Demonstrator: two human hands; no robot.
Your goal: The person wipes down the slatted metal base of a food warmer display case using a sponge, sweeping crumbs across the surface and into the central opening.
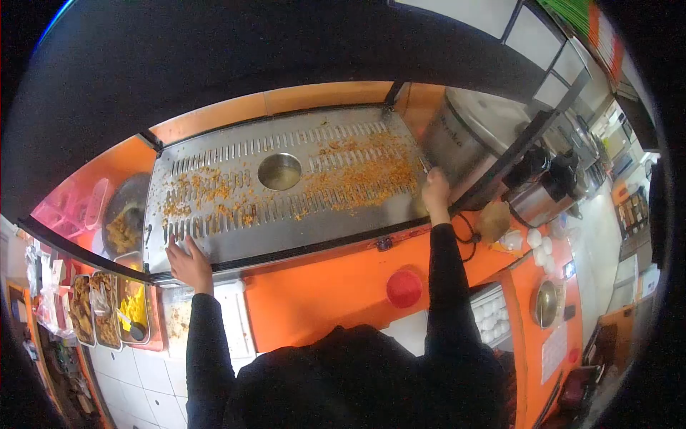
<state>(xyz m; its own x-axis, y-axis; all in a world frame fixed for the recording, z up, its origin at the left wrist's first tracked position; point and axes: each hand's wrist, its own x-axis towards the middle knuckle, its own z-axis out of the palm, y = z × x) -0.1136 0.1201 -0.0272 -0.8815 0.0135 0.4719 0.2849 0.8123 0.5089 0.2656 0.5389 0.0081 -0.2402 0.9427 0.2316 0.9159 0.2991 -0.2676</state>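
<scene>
Evidently crumb-strewn slotted metal tray (239, 243).

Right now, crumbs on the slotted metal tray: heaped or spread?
Spread: the orange crumbs lie scattered across the tray, thicker toward the right end.

1. An orange counter (314, 279) runs under and around the slotted metal panel (236, 247), which has a round opening (279, 171) near its middle.
2. Orange-brown crumbs (368, 187) lie scattered over the panel's slots (thickest towards the right end, patchier on the left).
3. A red bowl (404, 289) sits on the counter just beyond the panel's near edge.
4. Farther right, a black cord (472, 244) curls over the counter, with white eggs (542, 252) grouped beyond it.
5. A metal bowl (547, 304) and a pale sheet (554, 353) lie on the orange surface at the right.
</scene>
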